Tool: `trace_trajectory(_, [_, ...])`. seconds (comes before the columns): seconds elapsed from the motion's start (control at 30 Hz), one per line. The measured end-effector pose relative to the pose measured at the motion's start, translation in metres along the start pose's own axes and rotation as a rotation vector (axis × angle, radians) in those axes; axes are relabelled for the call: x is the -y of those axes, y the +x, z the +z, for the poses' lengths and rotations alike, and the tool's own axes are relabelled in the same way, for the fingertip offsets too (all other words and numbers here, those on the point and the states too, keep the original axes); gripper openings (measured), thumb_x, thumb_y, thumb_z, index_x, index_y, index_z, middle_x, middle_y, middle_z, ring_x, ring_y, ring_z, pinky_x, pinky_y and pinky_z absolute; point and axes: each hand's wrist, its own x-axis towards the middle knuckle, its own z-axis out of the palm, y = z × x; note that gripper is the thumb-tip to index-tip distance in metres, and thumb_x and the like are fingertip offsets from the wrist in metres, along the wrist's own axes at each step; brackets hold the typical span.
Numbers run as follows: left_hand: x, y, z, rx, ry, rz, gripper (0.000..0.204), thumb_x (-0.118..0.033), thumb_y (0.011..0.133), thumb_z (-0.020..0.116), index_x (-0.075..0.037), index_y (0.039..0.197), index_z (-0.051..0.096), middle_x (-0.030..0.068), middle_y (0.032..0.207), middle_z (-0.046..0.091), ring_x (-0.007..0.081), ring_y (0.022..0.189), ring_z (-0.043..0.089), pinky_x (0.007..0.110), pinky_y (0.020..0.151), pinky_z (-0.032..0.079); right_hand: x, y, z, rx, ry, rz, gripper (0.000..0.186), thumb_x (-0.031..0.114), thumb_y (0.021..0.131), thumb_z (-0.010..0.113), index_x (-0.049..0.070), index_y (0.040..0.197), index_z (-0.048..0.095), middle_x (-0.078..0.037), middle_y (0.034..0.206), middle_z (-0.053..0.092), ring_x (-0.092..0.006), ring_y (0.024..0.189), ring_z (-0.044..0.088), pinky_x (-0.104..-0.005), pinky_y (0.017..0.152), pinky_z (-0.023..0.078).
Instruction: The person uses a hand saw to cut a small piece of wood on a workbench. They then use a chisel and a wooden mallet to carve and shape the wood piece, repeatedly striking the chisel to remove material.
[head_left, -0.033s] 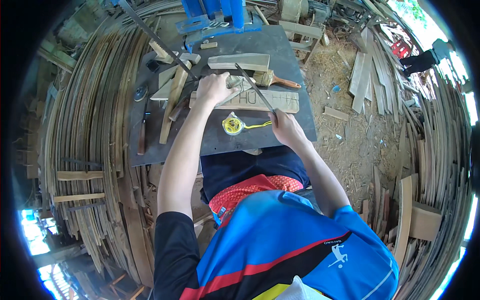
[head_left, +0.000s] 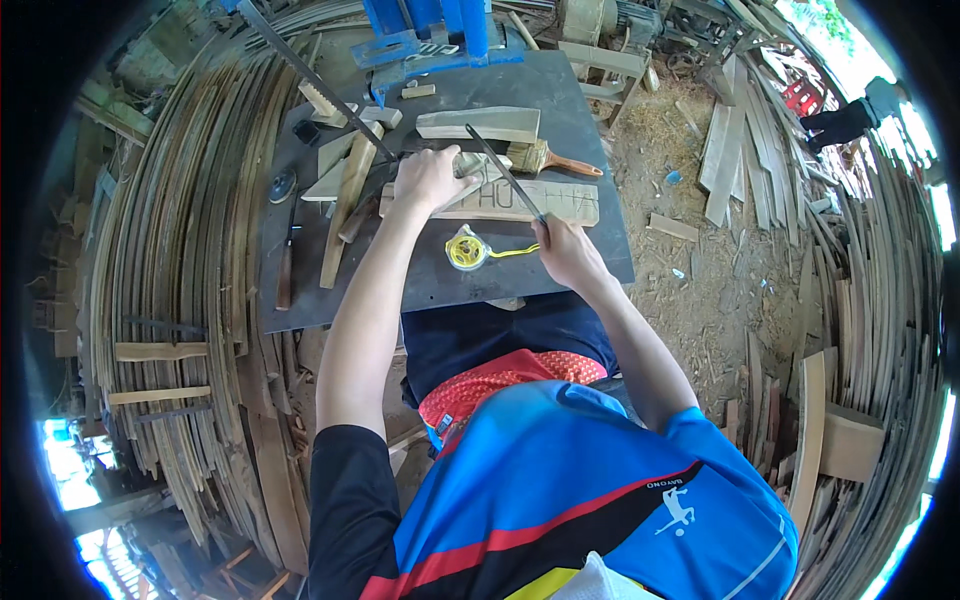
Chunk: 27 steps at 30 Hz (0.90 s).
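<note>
My left hand is closed on a pale piece of wood, pressing it down over the table. My right hand grips the near end of a long, thin, dark file, which slants up and left across the pale piece. Under both lies a wooden board with dark lettering drawn on it. Nearer to me rests a yellow tape measure, its tape pulled out toward my right hand. Just past the board is a paintbrush with a brown handle. Palm and fingers hide part of the pale piece.
Beyond the brush lies a wood block on the dark table. A long dark bar reaches from the upper left to beside my left hand. Wood strips lie at left; a blue metal stand is behind.
My right hand and the file have shifted slightly to the left. The left hand stays almost in place on the pale wood.
</note>
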Motion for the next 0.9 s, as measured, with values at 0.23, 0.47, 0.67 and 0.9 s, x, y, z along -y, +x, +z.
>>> trace_trajectory(0.23, [-0.005, -0.013, -0.003, -0.004, 0.019, 0.013, 0.069, -0.066, 0.078, 0.066, -0.017, 0.126, 0.064, 0.0209, 0.091, 0.072, 0.0351, 0.089, 0.07, 0.045, 0.079, 0.057, 0.029, 0.038, 0.02, 0.024, -0.022, -0.011, 0.033, 0.026, 0.101, 0.044, -0.004, 0.095, 0.055, -0.032, 0.08, 0.064, -0.0506, 0.08, 0.063, -0.058, 0.073, 0.049])
trace_trajectory(0.47, [-0.005, -0.018, 0.012, -0.119, 0.009, 0.094, 0.065, -0.069, 0.08, 0.061, -0.014, 0.114, 0.067, 0.0199, 0.077, 0.07, 0.0345, 0.073, 0.071, 0.044, 0.065, 0.058, 0.033, 0.076, 0.033, 0.027, -0.041, -0.072, 0.03, 0.022, 0.097, 0.047, -0.007, 0.097, 0.056, -0.033, 0.085, 0.065, -0.0492, 0.083, 0.065, -0.055, 0.074, 0.052])
trace_trajectory(0.67, [-0.004, -0.003, 0.012, -0.067, 0.004, 0.007, 0.059, -0.063, 0.086, 0.059, -0.008, 0.107, 0.065, 0.0195, 0.077, 0.07, 0.0344, 0.074, 0.071, 0.044, 0.065, 0.058, 0.024, 0.072, 0.043, 0.018, -0.034, -0.038, 0.032, 0.024, 0.099, 0.045, -0.006, 0.097, 0.056, -0.033, 0.086, 0.065, -0.0499, 0.084, 0.064, -0.0558, 0.074, 0.051])
trace_trajectory(0.9, [0.014, 0.005, 0.005, -0.015, -0.037, 0.029, 0.064, -0.057, 0.084, 0.064, -0.006, 0.122, 0.063, 0.0233, 0.088, 0.071, 0.0367, 0.085, 0.07, 0.046, 0.078, 0.058, -0.008, -0.029, 0.018, 0.067, -0.014, 0.078, 0.032, 0.028, 0.101, 0.044, -0.002, 0.095, 0.056, -0.032, 0.078, 0.063, -0.0513, 0.078, 0.062, -0.0576, 0.072, 0.05])
